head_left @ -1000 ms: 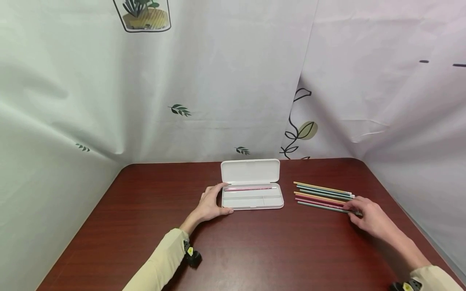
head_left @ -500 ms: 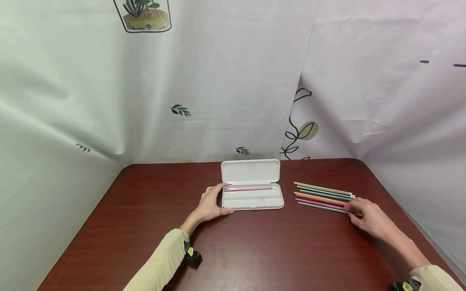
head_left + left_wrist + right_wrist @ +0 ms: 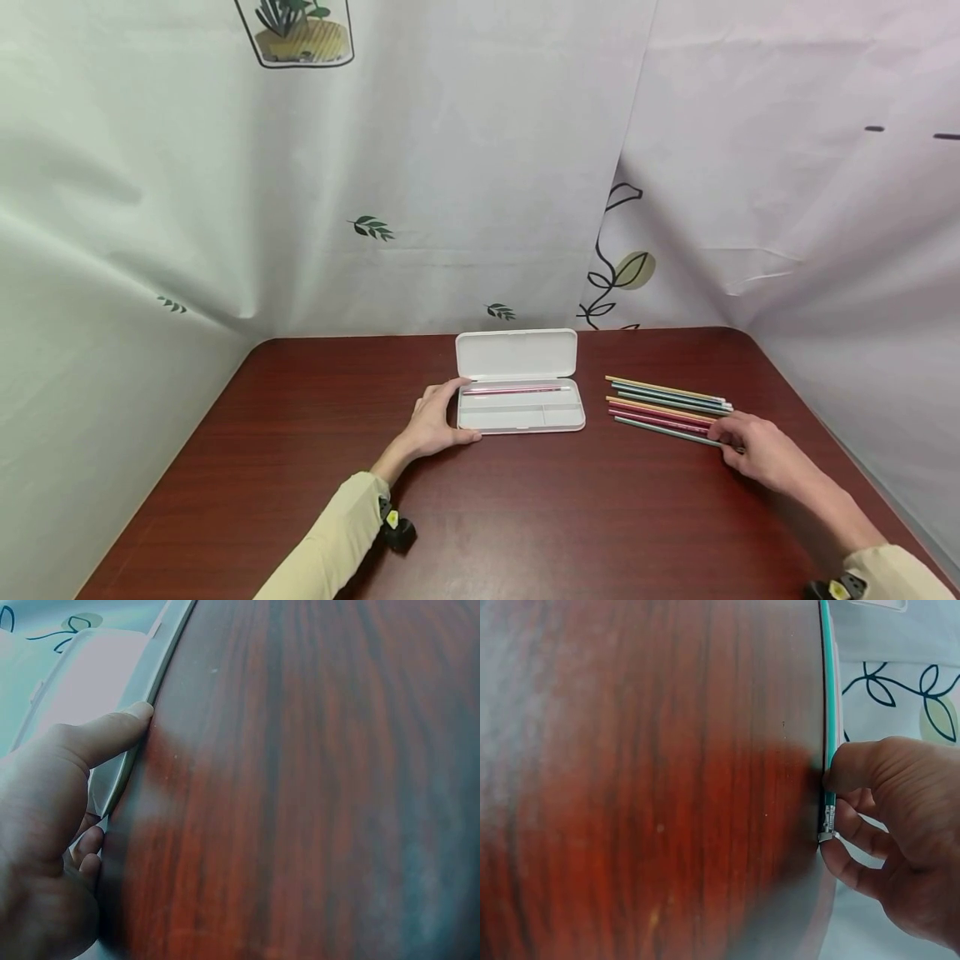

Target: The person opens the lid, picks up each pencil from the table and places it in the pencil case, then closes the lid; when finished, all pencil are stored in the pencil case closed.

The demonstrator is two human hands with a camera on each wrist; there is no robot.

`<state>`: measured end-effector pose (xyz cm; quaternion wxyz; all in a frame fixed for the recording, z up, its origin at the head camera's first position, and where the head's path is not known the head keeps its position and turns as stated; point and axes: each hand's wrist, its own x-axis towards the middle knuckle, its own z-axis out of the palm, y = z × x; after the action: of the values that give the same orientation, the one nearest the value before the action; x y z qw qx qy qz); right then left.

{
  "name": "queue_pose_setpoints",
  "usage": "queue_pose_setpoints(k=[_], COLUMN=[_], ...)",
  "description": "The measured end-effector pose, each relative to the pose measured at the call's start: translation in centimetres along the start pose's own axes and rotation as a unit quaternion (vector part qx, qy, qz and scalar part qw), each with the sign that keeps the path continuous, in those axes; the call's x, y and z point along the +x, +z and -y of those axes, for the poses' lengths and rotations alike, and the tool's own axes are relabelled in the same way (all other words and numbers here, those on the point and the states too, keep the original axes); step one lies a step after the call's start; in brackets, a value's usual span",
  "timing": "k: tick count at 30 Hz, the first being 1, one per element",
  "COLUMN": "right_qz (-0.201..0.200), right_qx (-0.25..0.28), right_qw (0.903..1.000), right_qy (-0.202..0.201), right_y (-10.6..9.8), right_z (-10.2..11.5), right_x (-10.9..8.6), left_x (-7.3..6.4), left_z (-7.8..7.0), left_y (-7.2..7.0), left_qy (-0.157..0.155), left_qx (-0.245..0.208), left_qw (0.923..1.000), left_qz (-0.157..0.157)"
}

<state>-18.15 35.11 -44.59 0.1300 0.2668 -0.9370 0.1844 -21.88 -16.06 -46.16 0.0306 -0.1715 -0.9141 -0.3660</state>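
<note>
Your left hand (image 3: 432,423) spans the left end of the white, rectangular, hinged case (image 3: 498,419), gripping it between the thumb, which presses the front edge, and a forefinger at the rear left corner. The case sits near the far edge of the reddish-brown wood-grain table (image 3: 555,517), its white rounded lid (image 3: 516,354) raised behind it. In the case's long rear compartment lies one slim red pencil (image 3: 517,390), running lengthwise; a divider separates that from two front compartments.

Your right hand (image 3: 761,450) pinches the slim green pencil with a metal ferrule (image 3: 667,432) near its eraser end, thumb on the near side and fingers beyond. That pencil is the nearest of those to the right of the case, its far end pointing left. Just behind it, a loose row of yellow, dark green and red pencils (image 3: 660,408) lies on the table, well apart from your left hand. Whether your right fingertips also touch a neighbouring pencil, you cannot tell.
</note>
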Motion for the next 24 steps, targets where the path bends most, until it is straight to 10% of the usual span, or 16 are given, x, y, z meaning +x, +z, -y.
queue_pose_setpoints(k=[24], right_qz=[-0.010], right_qx=[0.018], right_qw=[0.9990], right_qy=[-0.039], right_y=[-0.7], right_z=[0.6], right_x=[1.2], left_x=[0.1], left_z=[0.1], left_y=[0.1], left_qy=[-0.003], left_qx=[0.007], left_qw=[1.0000], left_qz=[0.001])
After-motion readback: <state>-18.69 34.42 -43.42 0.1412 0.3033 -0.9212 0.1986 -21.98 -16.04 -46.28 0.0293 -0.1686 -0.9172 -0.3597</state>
